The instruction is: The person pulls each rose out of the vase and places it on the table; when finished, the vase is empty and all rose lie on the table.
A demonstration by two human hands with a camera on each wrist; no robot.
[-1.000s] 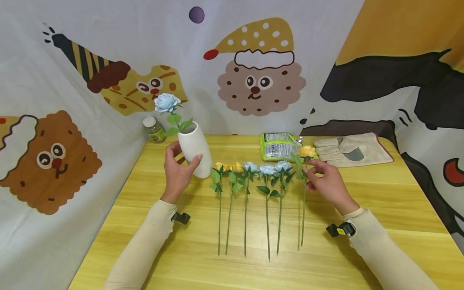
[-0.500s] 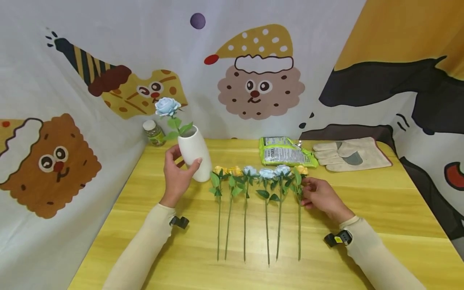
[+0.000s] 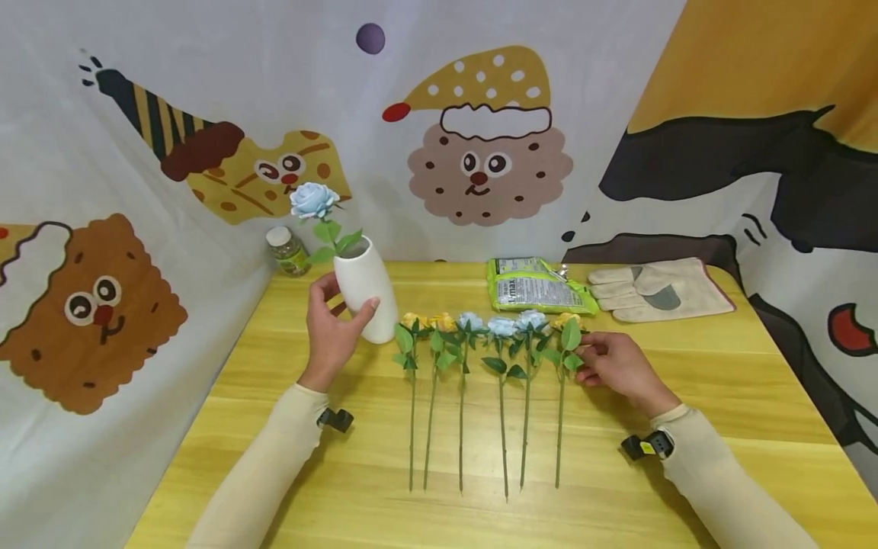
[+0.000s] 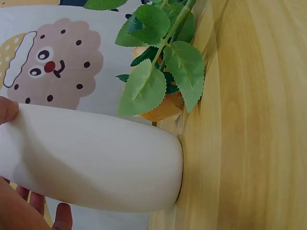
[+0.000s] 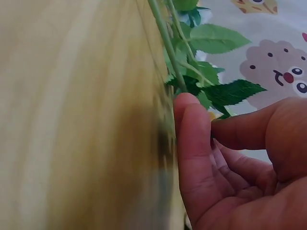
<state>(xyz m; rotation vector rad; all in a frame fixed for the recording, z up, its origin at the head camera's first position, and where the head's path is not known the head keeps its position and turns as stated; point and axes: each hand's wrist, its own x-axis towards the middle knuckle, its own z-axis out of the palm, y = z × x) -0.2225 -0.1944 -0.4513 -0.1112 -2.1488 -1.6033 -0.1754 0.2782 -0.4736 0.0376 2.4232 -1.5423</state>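
Note:
My left hand (image 3: 332,328) grips a white vase (image 3: 370,297) from its left side, the thumb across the front. The vase's base rests on the table in the left wrist view. A pale blue rose (image 3: 314,200) leans out of its mouth to the left; its lower stem is hidden inside. My right hand (image 3: 620,370) is beside a yellow rose (image 3: 568,322), fingertips by its leaves (image 3: 571,347) and fingers loosely bent. In the right wrist view, the rose's stem (image 5: 165,43) passes behind the index fingertip, and no firm hold shows.
Left of that rose lie blue roses (image 3: 503,328) and yellow roses (image 3: 440,323) in a row, stems toward me. Behind are a green packet (image 3: 538,288), a work glove (image 3: 661,291) and a lidded jar (image 3: 288,253). A printed cloth (image 3: 398,46) borders the table (image 3: 329,488).
The yellow rose in my right hand came down onto the table at the row's right end. Its leaves turned, and the fingers drew slightly right. My left hand stayed on the vase.

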